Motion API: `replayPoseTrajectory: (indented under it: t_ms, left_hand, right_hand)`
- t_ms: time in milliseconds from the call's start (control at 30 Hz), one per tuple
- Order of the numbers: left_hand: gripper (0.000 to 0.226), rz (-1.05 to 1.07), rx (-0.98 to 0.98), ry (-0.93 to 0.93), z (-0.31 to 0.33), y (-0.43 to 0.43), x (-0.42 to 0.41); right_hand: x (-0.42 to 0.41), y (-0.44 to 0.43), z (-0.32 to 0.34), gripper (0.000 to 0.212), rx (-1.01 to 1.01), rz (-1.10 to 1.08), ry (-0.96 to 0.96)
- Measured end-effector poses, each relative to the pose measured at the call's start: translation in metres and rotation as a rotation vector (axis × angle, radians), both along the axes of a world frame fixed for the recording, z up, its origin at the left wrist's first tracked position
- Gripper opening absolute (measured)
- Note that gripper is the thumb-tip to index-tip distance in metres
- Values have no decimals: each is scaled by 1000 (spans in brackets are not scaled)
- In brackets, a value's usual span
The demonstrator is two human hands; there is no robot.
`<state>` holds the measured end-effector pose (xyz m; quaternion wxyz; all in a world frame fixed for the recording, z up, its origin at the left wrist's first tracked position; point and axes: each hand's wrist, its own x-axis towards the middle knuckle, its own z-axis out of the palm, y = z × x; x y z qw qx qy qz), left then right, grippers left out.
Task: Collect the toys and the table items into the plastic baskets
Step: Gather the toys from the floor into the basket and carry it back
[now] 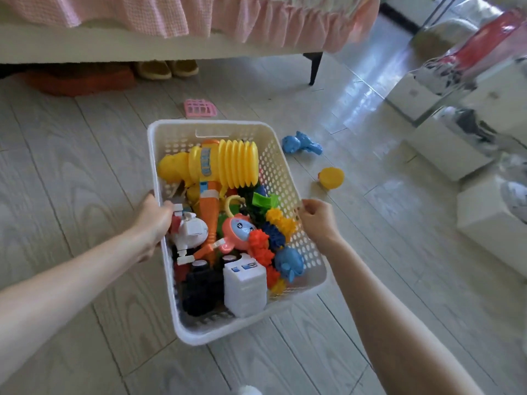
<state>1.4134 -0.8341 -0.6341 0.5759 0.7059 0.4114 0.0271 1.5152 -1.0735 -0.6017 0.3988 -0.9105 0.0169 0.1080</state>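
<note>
— Where is the basket [281, 166]?

— Over the wooden floor [71, 155], out from the bed [171, 44]. I cannot tell whether it rests on the boards or is lifted.

— Which way does it run?

— Its long axis points away from the person toward the bed, with the near end swung a little to the right. The open top faces up.

— And the hands?

— The left hand [155, 218] has its grip closed on the left long rim, thumb inside. The right hand [316, 220] has curled fingers pinching the right long rim.

— What is inside?

— A yellow hammer toy [228, 163] lies at the far end, its head across the width and its orange handle pointing toward the near end. A white block toy [245, 286] sits at the near end.

— Anything outside?

— A blue toy [302, 143] and a yellow toy [332, 178] lie on the floor just right of the basket, and a pink grid piece [199, 108] lies beyond its far end.
</note>
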Motion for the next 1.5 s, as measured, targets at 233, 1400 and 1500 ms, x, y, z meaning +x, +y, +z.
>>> replayPoseTrajectory:
  t_ms: [233,1400,1500]
  left_hand:
    - [31,-231,102,10,6,-65,44]
    - [33,-300,106,124,-16,-91,74]
    - [34,-302,106,128,-15,-91,73]
  right_hand:
    - [-6,-93,15,16,66,-175,112]
    - [29,-96,-4,26,-176,0,-125]
    - [40,-82,-13,29,-216,6,-88]
